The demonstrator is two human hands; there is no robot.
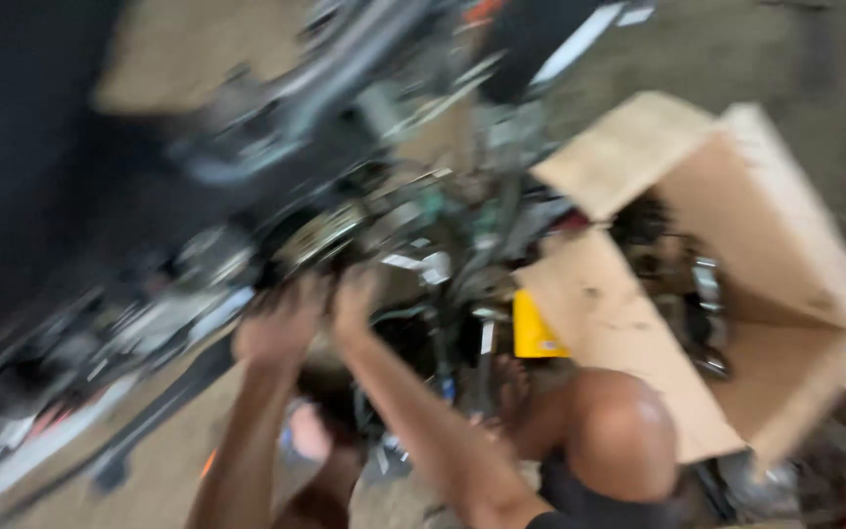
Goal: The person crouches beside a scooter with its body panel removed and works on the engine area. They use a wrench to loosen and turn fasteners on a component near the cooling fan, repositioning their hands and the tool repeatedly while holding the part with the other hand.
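Note:
The picture is heavily blurred by motion. My left hand (281, 328) and my right hand (356, 299) reach up side by side to the underside of a motorcycle engine (345, 225), a tangle of dark metal parts, wires and hoses. Both hands touch or grip something there, but the blur hides what it is and how the fingers sit. My bare knee (609, 431) shows low on the right, and a foot rests near the engine's base.
An open cardboard box (766, 245) with dark metal parts inside lies on the right. A yellow container (533, 328) stands beside it. The motorcycle's frame (345, 69) runs across the top. Silver and red parts (22, 431) lie at lower left on the concrete floor.

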